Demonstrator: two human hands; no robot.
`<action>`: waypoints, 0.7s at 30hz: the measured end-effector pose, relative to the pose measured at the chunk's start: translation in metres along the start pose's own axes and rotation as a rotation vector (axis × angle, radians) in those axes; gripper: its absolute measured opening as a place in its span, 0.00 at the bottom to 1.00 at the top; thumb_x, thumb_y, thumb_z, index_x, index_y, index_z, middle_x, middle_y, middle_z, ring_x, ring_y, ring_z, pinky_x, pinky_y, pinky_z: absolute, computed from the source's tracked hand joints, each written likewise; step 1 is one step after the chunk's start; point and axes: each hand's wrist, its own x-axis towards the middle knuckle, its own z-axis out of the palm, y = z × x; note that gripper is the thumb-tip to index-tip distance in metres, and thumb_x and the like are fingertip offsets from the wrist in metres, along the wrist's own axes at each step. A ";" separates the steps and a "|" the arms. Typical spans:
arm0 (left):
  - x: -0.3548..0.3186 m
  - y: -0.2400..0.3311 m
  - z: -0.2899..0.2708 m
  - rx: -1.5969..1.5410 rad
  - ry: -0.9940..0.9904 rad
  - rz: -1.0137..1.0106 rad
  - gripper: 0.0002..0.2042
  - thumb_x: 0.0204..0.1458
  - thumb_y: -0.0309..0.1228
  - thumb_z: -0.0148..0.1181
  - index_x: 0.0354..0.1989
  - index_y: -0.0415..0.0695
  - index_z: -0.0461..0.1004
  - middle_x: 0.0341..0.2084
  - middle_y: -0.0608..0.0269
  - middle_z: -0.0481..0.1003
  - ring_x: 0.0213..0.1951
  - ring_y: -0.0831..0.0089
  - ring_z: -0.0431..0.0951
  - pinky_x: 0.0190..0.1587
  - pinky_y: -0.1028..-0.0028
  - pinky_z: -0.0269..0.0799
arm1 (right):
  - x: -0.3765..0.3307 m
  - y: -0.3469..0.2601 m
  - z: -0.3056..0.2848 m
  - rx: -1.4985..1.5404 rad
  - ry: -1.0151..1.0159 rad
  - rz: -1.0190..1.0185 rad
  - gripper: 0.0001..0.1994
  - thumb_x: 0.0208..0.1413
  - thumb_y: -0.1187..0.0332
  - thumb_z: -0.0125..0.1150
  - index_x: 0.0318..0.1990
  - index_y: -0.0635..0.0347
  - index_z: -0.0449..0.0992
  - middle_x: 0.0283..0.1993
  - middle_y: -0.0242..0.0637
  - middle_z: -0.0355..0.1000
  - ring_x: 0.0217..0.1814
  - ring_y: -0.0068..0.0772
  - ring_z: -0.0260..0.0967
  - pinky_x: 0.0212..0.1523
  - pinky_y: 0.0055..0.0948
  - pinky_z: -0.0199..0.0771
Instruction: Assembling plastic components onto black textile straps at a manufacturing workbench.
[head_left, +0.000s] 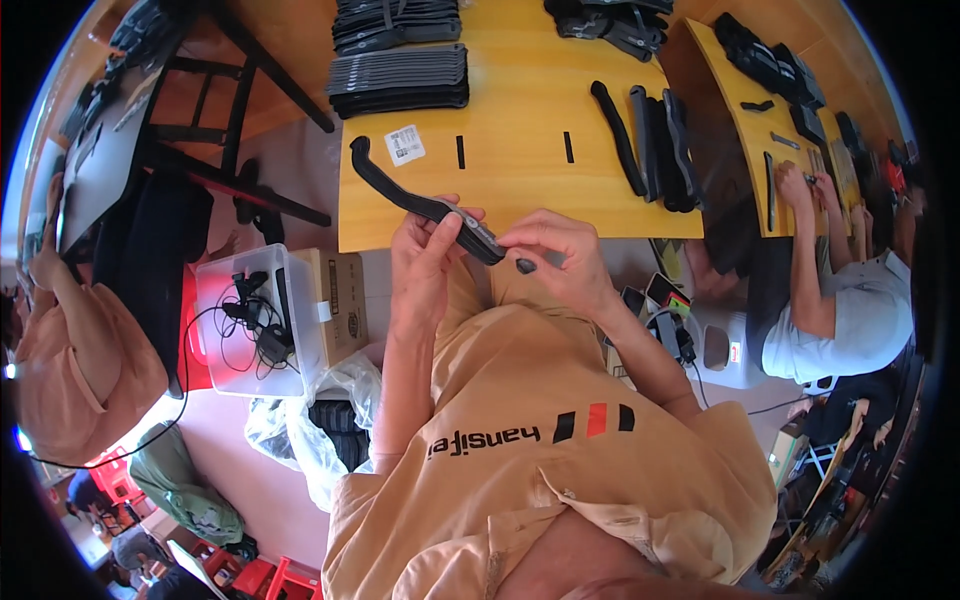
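Observation:
My left hand [425, 250] grips a long black curved plastic part [400, 190] near its lower end, over the front edge of the wooden table [520, 100]. My right hand [555, 245] pinches the same part's end with thumb and fingers, and a small dark piece [526, 266] sits just under its fingertips. The part's hooked far end [358, 148] lies out over the tabletop to the left.
Stacks of black parts [400, 80] lie at the table's back, and more curved black parts [650, 140] at the right. A white label [404, 144] lies on the table. A clear bin with cables [250, 320] and a cardboard box [340, 300] stand at left. People work at both sides.

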 end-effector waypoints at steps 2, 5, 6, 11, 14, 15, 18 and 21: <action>0.005 0.000 0.004 0.049 0.001 -0.016 0.16 0.53 0.28 0.53 0.48 0.34 0.64 0.36 0.51 0.74 0.35 0.71 0.76 0.39 0.76 0.74 | 0.001 -0.007 -0.004 -0.153 -0.036 -0.039 0.08 0.45 0.82 0.58 0.34 0.67 0.76 0.31 0.40 0.72 0.30 0.29 0.71 0.31 0.22 0.70; 0.009 -0.002 0.016 -0.024 0.054 -0.096 0.17 0.50 0.28 0.59 0.46 0.34 0.66 0.34 0.53 0.75 0.34 0.73 0.76 0.37 0.76 0.74 | 0.001 -0.005 -0.006 -0.119 0.054 -0.105 0.09 0.45 0.84 0.57 0.35 0.67 0.76 0.30 0.39 0.72 0.28 0.25 0.70 0.27 0.20 0.68; 0.009 -0.004 0.018 -0.020 0.047 -0.104 0.17 0.50 0.28 0.59 0.46 0.34 0.66 0.34 0.53 0.75 0.34 0.73 0.76 0.37 0.76 0.74 | 0.002 -0.004 -0.007 -0.121 0.064 -0.101 0.09 0.45 0.84 0.57 0.35 0.67 0.76 0.30 0.39 0.72 0.28 0.25 0.70 0.27 0.20 0.68; 0.002 -0.008 0.025 0.024 -0.005 -0.157 0.15 0.46 0.27 0.63 0.42 0.36 0.71 0.31 0.62 0.74 0.32 0.78 0.76 0.35 0.79 0.74 | 0.001 -0.005 -0.007 -0.213 0.089 -0.130 0.06 0.44 0.83 0.58 0.32 0.68 0.75 0.29 0.40 0.71 0.27 0.33 0.71 0.27 0.23 0.69; 0.002 -0.006 0.026 -0.011 0.011 -0.144 0.15 0.45 0.26 0.64 0.41 0.37 0.72 0.29 0.65 0.74 0.30 0.79 0.75 0.35 0.80 0.74 | 0.004 -0.008 -0.008 -0.244 0.080 -0.168 0.06 0.44 0.83 0.58 0.32 0.68 0.75 0.29 0.40 0.71 0.26 0.33 0.70 0.26 0.24 0.69; 0.002 -0.005 0.027 -0.016 0.024 -0.154 0.14 0.44 0.26 0.64 0.40 0.37 0.72 0.29 0.66 0.73 0.29 0.79 0.75 0.34 0.80 0.74 | 0.005 -0.008 -0.008 -0.242 0.079 -0.167 0.06 0.44 0.83 0.58 0.32 0.68 0.75 0.29 0.40 0.71 0.26 0.33 0.70 0.26 0.24 0.69; 0.003 -0.005 0.024 -0.006 0.056 -0.130 0.14 0.44 0.25 0.65 0.40 0.37 0.72 0.29 0.65 0.73 0.29 0.80 0.74 0.34 0.80 0.74 | 0.007 -0.009 -0.007 -0.254 0.072 -0.188 0.08 0.43 0.84 0.58 0.33 0.68 0.76 0.28 0.40 0.72 0.26 0.31 0.70 0.26 0.23 0.69; 0.003 -0.006 0.026 0.034 0.084 -0.104 0.13 0.44 0.25 0.65 0.39 0.37 0.73 0.28 0.66 0.73 0.29 0.81 0.74 0.33 0.81 0.73 | 0.009 -0.007 -0.007 -0.285 0.057 -0.226 0.08 0.43 0.84 0.58 0.32 0.68 0.76 0.29 0.40 0.72 0.26 0.32 0.70 0.26 0.23 0.68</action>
